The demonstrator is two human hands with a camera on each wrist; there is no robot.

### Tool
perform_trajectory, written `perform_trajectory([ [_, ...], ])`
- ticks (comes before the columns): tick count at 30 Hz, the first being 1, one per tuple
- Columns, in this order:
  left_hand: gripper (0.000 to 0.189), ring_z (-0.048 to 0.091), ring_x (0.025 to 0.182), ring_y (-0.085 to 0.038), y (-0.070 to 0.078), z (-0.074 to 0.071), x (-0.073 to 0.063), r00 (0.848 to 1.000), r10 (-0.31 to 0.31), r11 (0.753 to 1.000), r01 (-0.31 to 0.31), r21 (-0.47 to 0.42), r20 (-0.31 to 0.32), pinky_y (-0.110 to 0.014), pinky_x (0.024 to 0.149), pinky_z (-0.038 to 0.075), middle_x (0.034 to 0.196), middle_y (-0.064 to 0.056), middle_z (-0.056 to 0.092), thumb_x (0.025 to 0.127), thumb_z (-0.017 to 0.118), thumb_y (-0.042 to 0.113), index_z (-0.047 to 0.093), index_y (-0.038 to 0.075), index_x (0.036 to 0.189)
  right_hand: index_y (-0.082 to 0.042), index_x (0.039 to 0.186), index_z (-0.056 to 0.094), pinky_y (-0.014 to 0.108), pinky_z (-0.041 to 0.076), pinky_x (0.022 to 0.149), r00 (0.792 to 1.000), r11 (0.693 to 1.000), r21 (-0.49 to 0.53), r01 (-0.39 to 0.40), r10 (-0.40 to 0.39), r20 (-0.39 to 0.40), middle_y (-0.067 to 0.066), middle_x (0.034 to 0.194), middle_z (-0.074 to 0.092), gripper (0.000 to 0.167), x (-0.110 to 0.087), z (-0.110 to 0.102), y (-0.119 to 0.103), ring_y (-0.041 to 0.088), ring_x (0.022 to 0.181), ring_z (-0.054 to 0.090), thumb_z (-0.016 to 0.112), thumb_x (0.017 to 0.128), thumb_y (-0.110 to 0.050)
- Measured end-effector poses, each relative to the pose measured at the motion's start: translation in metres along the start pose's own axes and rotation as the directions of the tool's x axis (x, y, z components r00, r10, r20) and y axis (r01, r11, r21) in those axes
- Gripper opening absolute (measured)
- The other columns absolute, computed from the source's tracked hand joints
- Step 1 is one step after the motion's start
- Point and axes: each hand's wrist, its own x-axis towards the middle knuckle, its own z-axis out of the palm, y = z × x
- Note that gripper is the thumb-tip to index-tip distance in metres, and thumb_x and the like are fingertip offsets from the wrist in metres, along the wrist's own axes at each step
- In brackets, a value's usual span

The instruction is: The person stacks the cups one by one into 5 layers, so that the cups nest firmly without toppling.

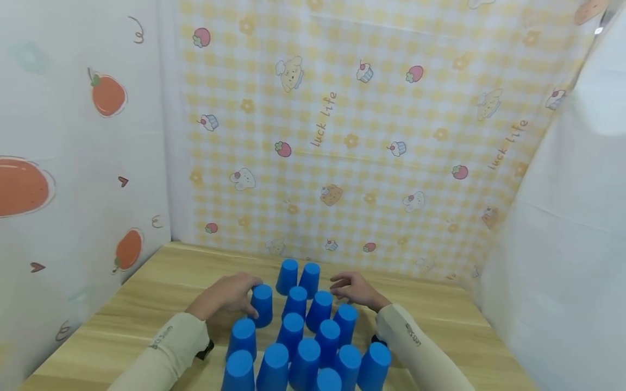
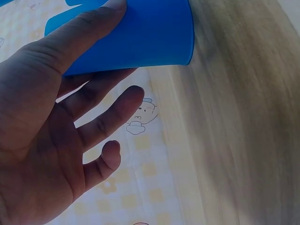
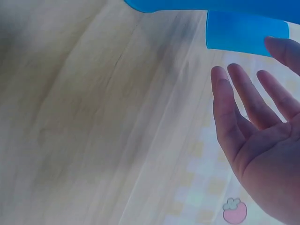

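In the head view my left hand (image 1: 229,294) grips an upside-down blue cup (image 1: 262,307) at the left side of a group of similar cups. The left wrist view shows the thumb lying on that cup (image 2: 150,35) and fingers on its other side, while the lower fingers spread away from it. My right hand (image 1: 358,289) hovers at the group's right side, fingers loosely bent, holding nothing. Nearest to it stand a back-row cup (image 1: 310,281) and another cup (image 1: 320,311). In the right wrist view a gap separates the fingertips from a cup (image 3: 243,33).
Several more upside-down blue cups (image 1: 305,364) stand in rows toward the near edge of the wooden table (image 1: 161,304). A yellow checked cloth (image 1: 342,179) hangs behind the table. White sheets hang at the left (image 1: 98,179) and right (image 1: 562,244).
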Motion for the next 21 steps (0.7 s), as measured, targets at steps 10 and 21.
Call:
perform_trajectory([
  [10,0.033,0.062,0.091,-0.013,-0.006,-0.004,0.002,1.000,-0.002,1.000,0.003,-0.027,0.007,-0.049,0.084,0.053,0.092,0.012,0.064,0.071,0.090,0.033,0.065,0.027,0.092,-0.003,0.131,0.060,0.038,0.059,0.071,0.995,0.999,-0.008,0.051,-0.050,0.082,0.017,0.117,0.069,0.035,-0.014,-0.009,-0.008,0.027,0.098,0.070,0.062,0.098,-0.013],
  [21,0.034,0.062,0.091,-0.016,-0.017,0.004,0.001,0.999,0.029,0.985,-0.025,-0.171,0.020,-0.046,0.081,0.053,0.101,0.005,0.065,0.074,0.088,0.031,0.065,0.023,0.097,-0.002,0.131,0.060,0.047,0.055,0.091,0.992,0.995,-0.019,0.096,-0.094,0.086,0.012,0.122,0.068,0.040,-0.028,-0.003,-0.017,0.029,0.111,0.066,0.065,0.097,-0.022],
])
